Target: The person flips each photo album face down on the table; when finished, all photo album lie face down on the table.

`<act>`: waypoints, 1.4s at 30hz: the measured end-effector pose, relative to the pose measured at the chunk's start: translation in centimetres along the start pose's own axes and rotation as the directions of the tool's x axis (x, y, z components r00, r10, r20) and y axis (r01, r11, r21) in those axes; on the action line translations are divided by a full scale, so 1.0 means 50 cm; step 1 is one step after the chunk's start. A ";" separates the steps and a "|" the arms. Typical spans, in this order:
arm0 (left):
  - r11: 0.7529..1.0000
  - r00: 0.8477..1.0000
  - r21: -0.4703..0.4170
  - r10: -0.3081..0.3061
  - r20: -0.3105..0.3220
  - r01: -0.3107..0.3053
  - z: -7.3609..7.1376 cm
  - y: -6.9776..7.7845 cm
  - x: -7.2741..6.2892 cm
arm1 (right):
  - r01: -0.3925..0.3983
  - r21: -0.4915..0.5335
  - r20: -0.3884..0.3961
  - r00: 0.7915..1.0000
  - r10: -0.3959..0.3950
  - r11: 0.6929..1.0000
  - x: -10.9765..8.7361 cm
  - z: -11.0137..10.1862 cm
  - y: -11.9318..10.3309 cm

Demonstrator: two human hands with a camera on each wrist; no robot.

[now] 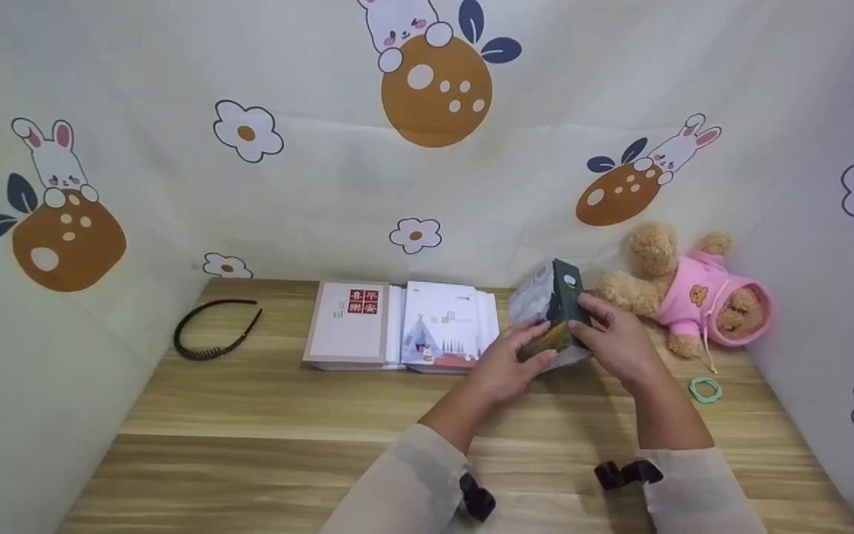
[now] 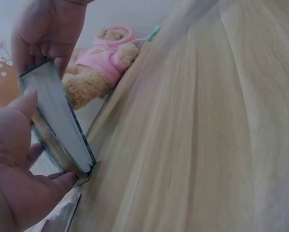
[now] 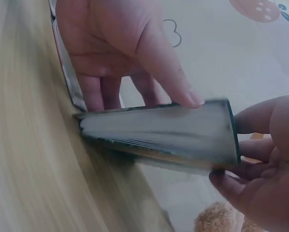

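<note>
Both hands hold a thick photo album (image 1: pixel 568 293) with a dark green spine and a landscape-like cover, tilted up at the back right of the table. My left hand (image 1: pixel 505 367) grips it from the left, fingers on the cover and thumb near its lower edge. On the spine side, the fingers of my right hand (image 1: pixel 620 345) hold it from the right. In the right wrist view the album's white page edges (image 3: pixel 159 130) form a wedge, wide at the spine and narrow near the tabletop. Left of it lie a white album (image 1: pixel 442 319) with a tent picture and a beige album (image 1: pixel 345 326) with red characters.
A teddy bear (image 1: pixel 694 293) in a pink hoodie lies right of the hands against the wall. A mint-green hair tie (image 1: pixel 706 390) is in front of it. At the far left lies a dark toothed headband (image 1: pixel 212 352). Patterned cloth (image 1: pixel 323 185) walls the wooden table (image 1: pixel 286 445).
</note>
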State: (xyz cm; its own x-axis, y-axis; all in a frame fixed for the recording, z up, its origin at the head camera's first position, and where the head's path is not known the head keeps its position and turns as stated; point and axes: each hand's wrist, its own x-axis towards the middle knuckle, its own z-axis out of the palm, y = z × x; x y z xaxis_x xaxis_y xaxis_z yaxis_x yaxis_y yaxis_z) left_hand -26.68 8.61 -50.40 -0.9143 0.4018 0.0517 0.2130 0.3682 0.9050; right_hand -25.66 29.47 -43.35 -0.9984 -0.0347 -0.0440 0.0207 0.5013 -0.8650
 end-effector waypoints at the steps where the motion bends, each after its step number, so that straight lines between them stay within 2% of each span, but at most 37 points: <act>1: 0.999 1.000 0.028 -0.019 0.004 0.019 0.002 -0.001 0.001 | -0.001 -0.040 0.009 1.000 0.001 0.999 0.001 -0.003 0.004; 7: 0.981 0.997 0.187 -0.067 0.038 0.059 0.016 -0.009 0.002 | -0.054 -0.217 0.053 0.996 0.067 0.975 0.006 -0.017 0.033; 11: 0.961 0.996 0.267 -0.082 0.043 0.067 0.024 -0.004 0.004 | -0.098 -0.241 0.073 0.990 0.119 0.966 0.012 -0.019 0.048; 14: 0.938 0.995 0.342 -0.080 0.057 0.056 0.028 0.003 0.007 | -0.113 -0.240 0.084 0.987 0.137 0.964 0.018 -0.020 0.059; 20: 0.873 0.994 0.487 -0.057 0.092 0.005 0.038 0.014 0.016 | -0.073 -0.289 0.079 0.992 0.100 0.955 0.023 -0.022 0.086; 24: 0.848 0.993 0.530 -0.046 0.112 -0.020 0.045 0.019 0.020 | -0.054 -0.349 0.057 0.995 0.079 0.936 0.025 -0.025 0.098; 26: 0.864 0.992 0.503 -0.043 0.115 -0.021 0.045 0.020 0.021 | -0.061 -0.357 0.050 0.995 0.084 0.932 0.026 -0.025 0.101; 28: 0.906 0.994 0.422 -0.045 0.102 -0.002 0.041 0.017 0.019 | -0.071 -0.357 0.031 0.996 0.088 0.932 0.028 -0.025 0.101; 30: 0.959 0.997 0.282 -0.042 0.069 0.021 0.033 0.011 0.016 | -0.084 -0.344 0.002 0.996 0.090 0.935 0.028 -0.022 0.097; 32: 0.993 0.999 0.110 -0.033 0.022 0.031 0.020 0.002 0.010 | -0.095 -0.309 -0.038 0.995 0.087 0.946 0.028 -0.015 0.089; 34: 0.999 0.999 -0.039 -0.019 -0.035 0.017 0.003 -0.008 0.001 | -0.083 -0.260 -0.077 0.995 0.065 0.962 0.026 -0.005 0.075; 36: 0.989 0.996 -0.148 -0.005 -0.089 -0.008 -0.017 -0.018 -0.011 | -0.053 -0.205 -0.104 0.994 0.032 0.977 0.025 0.006 0.056; 39: 0.975 0.987 -0.217 0.013 -0.158 -0.047 -0.050 -0.029 -0.032 | 0.026 -0.107 -0.107 0.994 -0.037 0.994 0.024 0.026 0.026; 42: 0.968 0.977 -0.249 -0.025 -0.211 -0.029 -0.088 -0.031 -0.052 | 0.090 -0.034 -0.073 0.993 -0.092 0.995 0.024 0.054 0.005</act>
State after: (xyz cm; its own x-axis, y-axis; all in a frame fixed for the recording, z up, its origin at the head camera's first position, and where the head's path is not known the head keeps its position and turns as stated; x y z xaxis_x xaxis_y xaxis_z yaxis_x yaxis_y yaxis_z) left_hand -26.16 3.32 -50.11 -0.9713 0.2070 0.1170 0.1470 0.1361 0.9797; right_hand -26.69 27.20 -44.98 -0.9972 -0.0176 0.0724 -0.0709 0.5254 -0.8479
